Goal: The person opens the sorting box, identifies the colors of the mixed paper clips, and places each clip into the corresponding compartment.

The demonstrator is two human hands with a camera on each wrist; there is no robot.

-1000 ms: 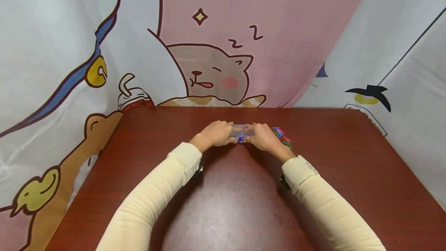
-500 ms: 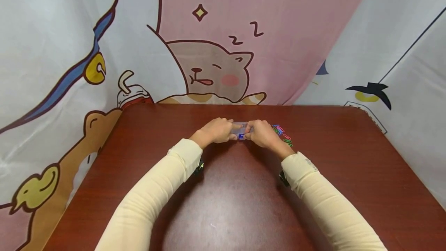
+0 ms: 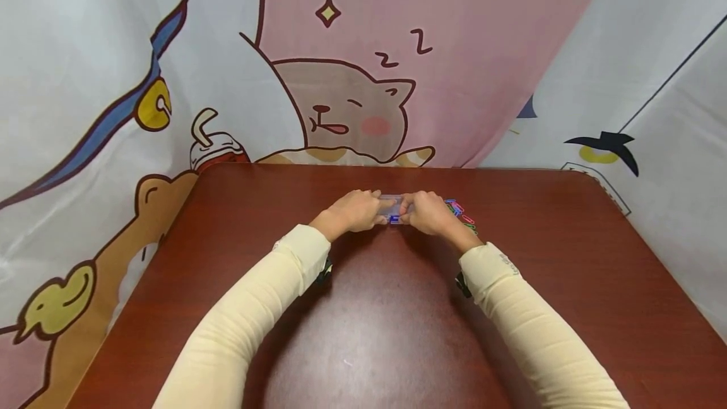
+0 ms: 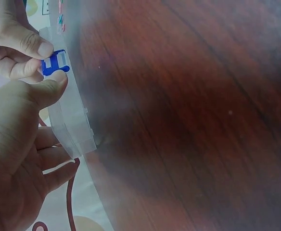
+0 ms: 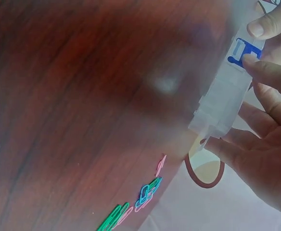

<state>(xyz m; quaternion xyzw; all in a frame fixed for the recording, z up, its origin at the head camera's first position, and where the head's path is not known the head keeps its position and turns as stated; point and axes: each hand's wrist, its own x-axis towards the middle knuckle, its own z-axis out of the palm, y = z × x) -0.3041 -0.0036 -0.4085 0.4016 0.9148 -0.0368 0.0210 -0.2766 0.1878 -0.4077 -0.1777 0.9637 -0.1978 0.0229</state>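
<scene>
- Both arms reach from the near side toward the far part of the table [image 3: 363, 327], sleeves [image 3: 267, 295] angled inward so that the hands meet around one thing.
- The left hand [image 3: 354, 211] grips the left end of a clear plastic box [image 5: 222, 96]; its thumb is at the blue latch [image 4: 54, 62] on the near side, while the other fingers, bent and a little apart, lie behind the box.
- The right hand [image 3: 430, 213] holds the right end in much the same way, thumb tip against the latch, the other fingers behind.
- The box sits between the hands, close to the far edge of the table; whether its underside touches the wood I cannot tell.
- Just right of the right hand lie pink, green and blue paper clips [image 5: 144, 193], some overlapping.
- Compared with a second ago, the table and hands appear slightly higher in the head view, together with the printed cloth [image 3: 483, 49] beyond.
- Both hands keep their hold at the same ends, and the clips stay where they were.
</scene>
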